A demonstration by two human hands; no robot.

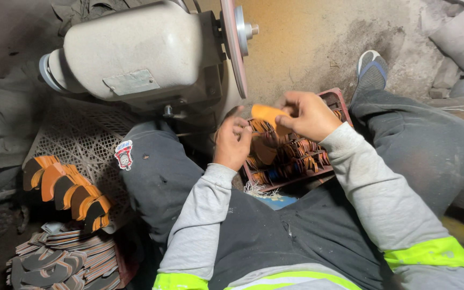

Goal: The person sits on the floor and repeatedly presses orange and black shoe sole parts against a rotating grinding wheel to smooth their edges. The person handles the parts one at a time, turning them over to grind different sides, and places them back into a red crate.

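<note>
Pinching an orange sole piece (269,116) between closed fingers, the right hand (308,115) holds it just below the grinder (146,53) disc (235,43). Beside it the left hand (232,142) curls, fingertips touching the piece's lower edge. Both hover above a red crate (335,98) of similar pieces between the legs.

The orange sole piece (268,114) between my fingers looks like matt rubber or leather, smooth on its face. The grinder housing (135,51) is painted metal, dull and dusty, and its disc (234,43) has a rough pinkish rim. The crate (335,99) seems red plastic. My sleeves (200,215) are soft grey cloth with shiny yellow bands. The wall (318,43) is rough, stained plaster.
</note>
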